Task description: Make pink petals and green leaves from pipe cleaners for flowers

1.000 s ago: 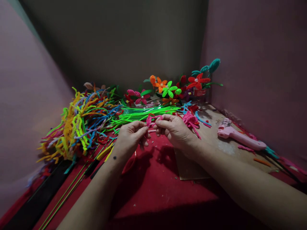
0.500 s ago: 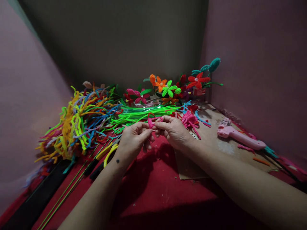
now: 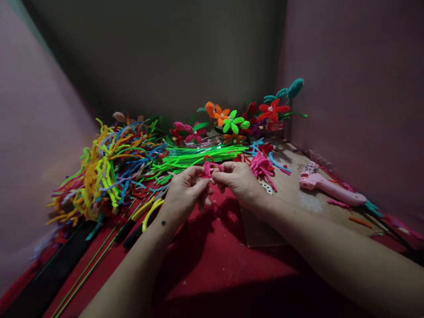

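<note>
Between my two hands is a bent pink pipe cleaner (image 3: pixel 208 169), looped at its left part. My left hand (image 3: pixel 189 187) pinches it from the left with thumb and forefinger. From the right, my right hand (image 3: pixel 236 181) pinches the same piece, its fingertips almost touching those of the left. The lower ends of the piece are hidden by my fingers. Just beyond the hands lies a spread of green pipe cleaners (image 3: pixel 202 153). Right of my right hand sits a bunch of pink pipe cleaners (image 3: pixel 261 164), with a white holed disc (image 3: pixel 266 187) beside my wrist.
A tangled heap of multicoloured pipe cleaners (image 3: pixel 106 168) fills the left. Yellow-handled pliers (image 3: pixel 150 213) lie by my left forearm. On the board (image 3: pixel 294 176) at right rests a pink glue gun (image 3: pixel 331 185). Finished fuzzy flowers (image 3: pixel 233 121) stand along the back wall.
My hands have drawn closer together on the pink pipe cleaner, the left shifting slightly right. The pliers and the white disc have come more into view.
</note>
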`<act>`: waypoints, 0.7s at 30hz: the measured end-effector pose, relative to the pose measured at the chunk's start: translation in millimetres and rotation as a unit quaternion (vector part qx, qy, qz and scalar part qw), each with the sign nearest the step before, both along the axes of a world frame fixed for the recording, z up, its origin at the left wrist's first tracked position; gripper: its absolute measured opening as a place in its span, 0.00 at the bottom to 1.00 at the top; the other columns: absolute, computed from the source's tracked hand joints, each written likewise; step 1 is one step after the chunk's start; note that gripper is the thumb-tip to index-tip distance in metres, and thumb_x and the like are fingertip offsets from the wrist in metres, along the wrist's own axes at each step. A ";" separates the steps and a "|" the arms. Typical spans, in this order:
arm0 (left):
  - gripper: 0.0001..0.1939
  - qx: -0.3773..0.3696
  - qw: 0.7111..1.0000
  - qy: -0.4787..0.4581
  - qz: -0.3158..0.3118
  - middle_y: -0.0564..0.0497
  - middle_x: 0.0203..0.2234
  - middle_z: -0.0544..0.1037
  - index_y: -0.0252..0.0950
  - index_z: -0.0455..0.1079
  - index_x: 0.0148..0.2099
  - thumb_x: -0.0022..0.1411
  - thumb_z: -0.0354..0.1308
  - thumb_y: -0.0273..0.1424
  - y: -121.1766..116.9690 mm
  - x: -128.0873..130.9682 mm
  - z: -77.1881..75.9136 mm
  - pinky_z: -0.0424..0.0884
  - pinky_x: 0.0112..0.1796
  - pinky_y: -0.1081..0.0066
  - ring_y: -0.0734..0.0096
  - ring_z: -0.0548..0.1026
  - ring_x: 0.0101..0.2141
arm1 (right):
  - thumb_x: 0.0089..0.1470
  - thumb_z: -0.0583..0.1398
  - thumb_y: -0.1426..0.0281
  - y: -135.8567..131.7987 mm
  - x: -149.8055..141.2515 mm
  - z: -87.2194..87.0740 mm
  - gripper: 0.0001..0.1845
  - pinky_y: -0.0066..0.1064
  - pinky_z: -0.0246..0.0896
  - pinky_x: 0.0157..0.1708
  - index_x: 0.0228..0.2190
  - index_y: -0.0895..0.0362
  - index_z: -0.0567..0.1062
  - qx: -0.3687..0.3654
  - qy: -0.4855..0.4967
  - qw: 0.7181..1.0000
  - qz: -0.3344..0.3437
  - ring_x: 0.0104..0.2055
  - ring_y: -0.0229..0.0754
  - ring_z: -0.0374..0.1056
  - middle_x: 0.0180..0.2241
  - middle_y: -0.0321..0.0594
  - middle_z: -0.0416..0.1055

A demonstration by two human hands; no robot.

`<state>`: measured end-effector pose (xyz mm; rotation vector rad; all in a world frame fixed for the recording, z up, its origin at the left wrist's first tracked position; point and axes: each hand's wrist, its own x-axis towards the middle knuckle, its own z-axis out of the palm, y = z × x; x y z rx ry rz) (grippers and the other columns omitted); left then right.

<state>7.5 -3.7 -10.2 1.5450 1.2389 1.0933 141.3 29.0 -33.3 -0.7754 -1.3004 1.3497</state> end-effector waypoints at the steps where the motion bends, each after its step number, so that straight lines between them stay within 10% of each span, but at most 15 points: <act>1: 0.12 -0.001 1.000 -0.005 -0.001 0.57 0.17 0.70 0.34 0.63 0.40 0.53 0.56 0.31 -0.1 0.1 0.3 0.65 0.12 0.76 0.74 0.70 0.13 | 0.41 0.58 0.74 -0.3 0.5 1.0 0.05 0.25 0.50 0.19 0.17 0.59 0.67 -0.004 -0.007 1.000 0.007 0.17 0.30 0.57 0.15 0.31 0.63; 21: 0.10 -0.026 0.998 0.010 -0.058 0.53 0.21 0.72 0.32 0.63 0.38 0.53 0.55 0.32 -2.0 1.5 2.1 0.68 0.13 0.75 0.73 0.72 0.15 | 0.39 0.60 0.72 3.5 4.8 -0.5 0.08 0.25 0.46 0.12 0.14 0.60 0.69 -0.032 -0.018 0.997 0.069 0.13 0.30 0.53 0.12 0.32 0.62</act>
